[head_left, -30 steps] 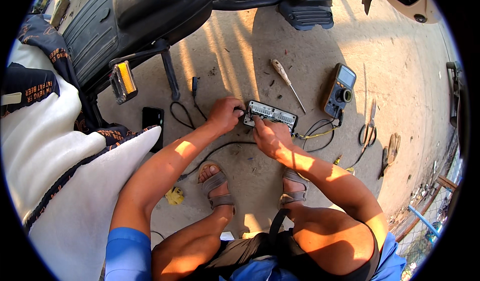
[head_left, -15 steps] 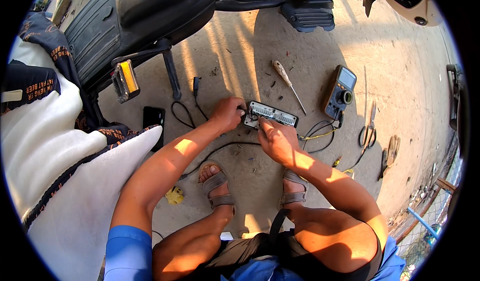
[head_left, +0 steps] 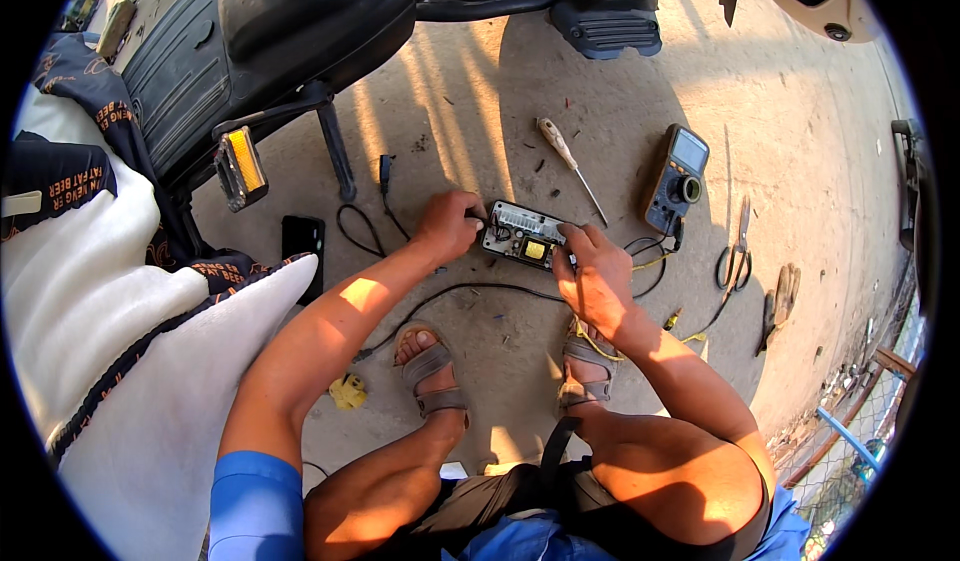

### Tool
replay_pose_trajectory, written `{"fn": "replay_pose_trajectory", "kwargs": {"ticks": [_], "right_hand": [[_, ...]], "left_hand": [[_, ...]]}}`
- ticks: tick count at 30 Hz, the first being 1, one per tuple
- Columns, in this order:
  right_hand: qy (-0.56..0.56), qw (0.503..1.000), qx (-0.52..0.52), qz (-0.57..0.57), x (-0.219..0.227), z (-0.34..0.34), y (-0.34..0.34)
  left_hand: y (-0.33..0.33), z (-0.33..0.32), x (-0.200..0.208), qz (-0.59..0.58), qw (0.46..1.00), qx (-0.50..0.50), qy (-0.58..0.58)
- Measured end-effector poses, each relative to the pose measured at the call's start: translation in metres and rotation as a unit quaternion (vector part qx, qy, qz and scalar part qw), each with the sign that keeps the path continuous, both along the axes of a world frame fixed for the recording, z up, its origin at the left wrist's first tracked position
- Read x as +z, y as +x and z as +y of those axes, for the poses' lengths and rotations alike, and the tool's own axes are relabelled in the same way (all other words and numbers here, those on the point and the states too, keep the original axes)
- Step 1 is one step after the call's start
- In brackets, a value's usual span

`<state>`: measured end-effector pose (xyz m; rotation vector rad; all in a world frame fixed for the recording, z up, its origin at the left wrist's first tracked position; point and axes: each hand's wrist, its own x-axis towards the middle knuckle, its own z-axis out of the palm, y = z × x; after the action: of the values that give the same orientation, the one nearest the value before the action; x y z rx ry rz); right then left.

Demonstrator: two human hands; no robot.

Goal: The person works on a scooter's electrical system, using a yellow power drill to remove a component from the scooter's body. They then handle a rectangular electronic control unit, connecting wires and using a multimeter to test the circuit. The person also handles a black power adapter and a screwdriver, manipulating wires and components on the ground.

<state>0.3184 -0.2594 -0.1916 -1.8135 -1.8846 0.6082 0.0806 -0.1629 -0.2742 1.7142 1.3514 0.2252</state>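
Note:
An opened charger (head_left: 510,246), a long case with a circuit board, pale metal fins and a yellow-wrapped transformer inside, lies between my hands above my feet. My left hand (head_left: 450,223) is closed at its left end, fingers curled and thumb by the rim. Around its right end my right hand (head_left: 598,273) is closed, thumb and fingers bent over the edge; the fingertips are partly hidden. A yellow test lead (head_left: 590,341) hangs below the right wrist, and I cannot tell whether those fingers also hold a probe. A black cable (head_left: 440,296) curves below the charger.
A screwdriver (head_left: 570,161) and a multimeter (head_left: 675,181) lie beyond my right hand. Scissors (head_left: 738,256) and a glove (head_left: 782,301) are farther right. A phone (head_left: 302,246) and a plug cord (head_left: 388,186) lie left. A motorbike's black body (head_left: 310,21) stands ahead; white padded fabric (head_left: 150,361) fills the left.
My right hand has moved from the middle of the charger to its right end, uncovering the yellow transformer. The yellow lead now hangs near my right foot. My left hand stays put.

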Motion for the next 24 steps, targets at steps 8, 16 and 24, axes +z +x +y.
{"fn": "replay_pose_trajectory", "kwargs": {"ticks": [8,16,24], "right_hand": [[0.000,0.995,-0.085,-0.051,-0.011,0.000,0.057],[-0.047,0.998,-0.013,-0.025,-0.011,-0.019,0.076],[-0.122,0.988,0.066,-0.064,-0.026,-0.041,0.079]], "left_hand": [[0.000,-0.005,0.000,-0.005,0.999,-0.010,0.045],[-0.001,-0.007,-0.003,-0.010,0.999,-0.007,0.052],[0.002,-0.006,0.003,0.011,0.998,-0.014,0.055]]}}
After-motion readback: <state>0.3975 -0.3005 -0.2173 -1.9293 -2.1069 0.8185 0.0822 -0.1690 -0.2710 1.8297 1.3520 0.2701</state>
